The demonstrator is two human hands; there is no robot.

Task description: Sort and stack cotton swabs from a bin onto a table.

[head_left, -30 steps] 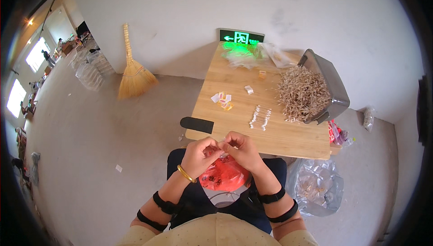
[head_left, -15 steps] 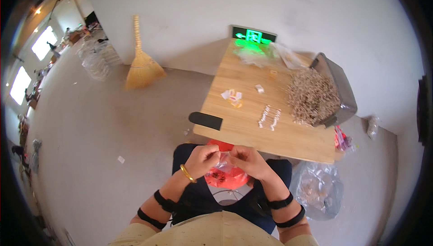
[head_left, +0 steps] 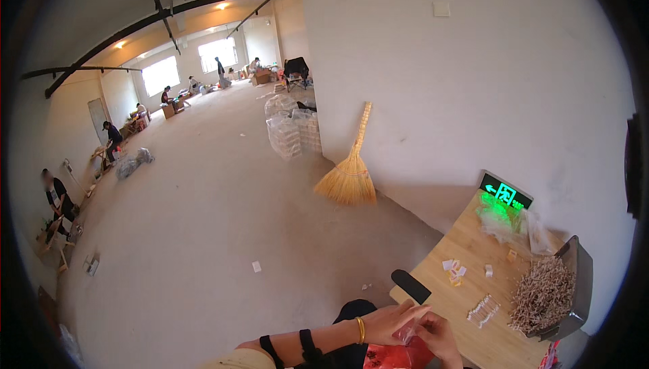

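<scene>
Two hands of mine meet at the bottom edge of the view, but the biggest thing around them is the long concrete floor (head_left: 203,234) of the hall, running back to the bright windows where several other people work at low stands. Next in size is the wooden table (head_left: 473,247) at my right front, pushed against the white wall. On its far right sits a grey metal tray (head_left: 578,267) heaped with pale wooden sticks (head_left: 544,294). A straw broom (head_left: 350,173) leans upright on the wall beyond the table. A green lit sign (head_left: 505,193) stands at the table's back edge, with crumpled clear bags (head_left: 503,223) just in front of it. A black flat object (head_left: 410,286) overhangs the table's near-left corner. Small white packets (head_left: 484,309) lie in a short row near the sticks, and a few little cards (head_left: 453,269) lie mid-table. A red bag (head_left: 395,355) rests in my lap. My left hand (head_left: 392,321), a gold bangle at the wrist, and my right hand (head_left: 439,335) both pinch a small clear packet (head_left: 407,332) between them, each grip closed on it, just above the red bag.
</scene>
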